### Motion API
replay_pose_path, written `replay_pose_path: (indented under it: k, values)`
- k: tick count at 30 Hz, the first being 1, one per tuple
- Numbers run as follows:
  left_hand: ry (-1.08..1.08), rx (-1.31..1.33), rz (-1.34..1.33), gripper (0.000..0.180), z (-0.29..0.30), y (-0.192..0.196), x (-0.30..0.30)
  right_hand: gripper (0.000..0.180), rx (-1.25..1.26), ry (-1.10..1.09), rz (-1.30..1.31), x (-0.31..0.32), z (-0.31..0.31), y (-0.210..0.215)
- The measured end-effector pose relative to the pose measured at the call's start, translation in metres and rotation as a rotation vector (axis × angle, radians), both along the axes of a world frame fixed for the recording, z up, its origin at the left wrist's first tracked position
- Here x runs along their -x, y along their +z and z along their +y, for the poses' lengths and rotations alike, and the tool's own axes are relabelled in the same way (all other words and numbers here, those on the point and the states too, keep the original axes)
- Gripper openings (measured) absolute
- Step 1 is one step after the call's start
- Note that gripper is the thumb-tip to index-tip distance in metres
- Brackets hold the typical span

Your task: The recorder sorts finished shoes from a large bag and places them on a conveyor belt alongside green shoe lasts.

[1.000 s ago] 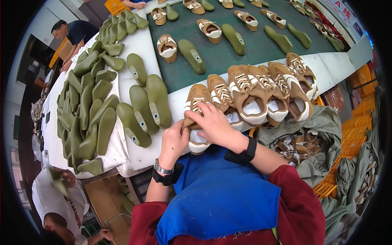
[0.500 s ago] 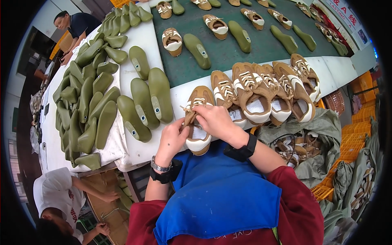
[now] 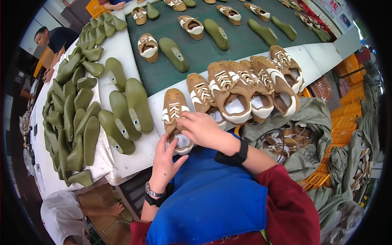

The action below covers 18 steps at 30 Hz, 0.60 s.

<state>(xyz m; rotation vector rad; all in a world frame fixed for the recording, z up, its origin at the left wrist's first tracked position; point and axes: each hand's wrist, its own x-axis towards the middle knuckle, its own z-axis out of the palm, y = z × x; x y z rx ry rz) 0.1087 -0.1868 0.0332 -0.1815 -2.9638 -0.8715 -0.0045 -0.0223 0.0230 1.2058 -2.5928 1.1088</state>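
Observation:
A brown sneaker [image 3: 173, 101] with white stripes and laces lies on the white table edge before me, toe pointing away. My right hand [image 3: 206, 130] has its fingers bent over the sneaker's tongue and collar, closed on that edge. At the sneaker's left rear side, my left hand [image 3: 164, 163] has its thumb and fingers spread, fingertips at the opening and nothing held. A ribbed light lining shows inside the shoe. Just right of it stands a row of similar sneakers [image 3: 234, 107], heels toward me. Several green shoe lasts [image 3: 139, 106] lie to its left.
A heap of green lasts [image 3: 69, 106] covers the table's left side. Beyond, a green conveyor belt [image 3: 163, 77] carries sneakers and lasts. At lower right sits a sack [image 3: 314, 134] of shoes beside orange crates [image 3: 345, 118]. Co-workers are at far left and lower left [image 3: 63, 216].
My left hand has let go of the sneaker's lace area and spread its fingers near the heel. My right hand stays at the tongue. The whole view has shifted, moving the table leftward.

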Motion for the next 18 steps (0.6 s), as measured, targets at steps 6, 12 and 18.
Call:
replay_pose_path:
  k: [6, 12, 18]
  values:
    - [0.09, -0.039, 0.059, 0.046, -0.002, -0.018, 0.011, 0.022, 0.119, -0.286, 0.069, -0.003, 0.074, 0.051]
    - [-0.136, -0.061, 0.219, 0.044, 0.029, -0.011, 0.048, 0.029, -0.131, -0.313, 0.179, 0.008, 0.103, 0.039]
    - [-0.197, 0.179, 0.163, 0.043, 0.061, -0.022, 0.066, 0.026, -0.241, -0.314, 0.126, 0.01, 0.104, 0.03]
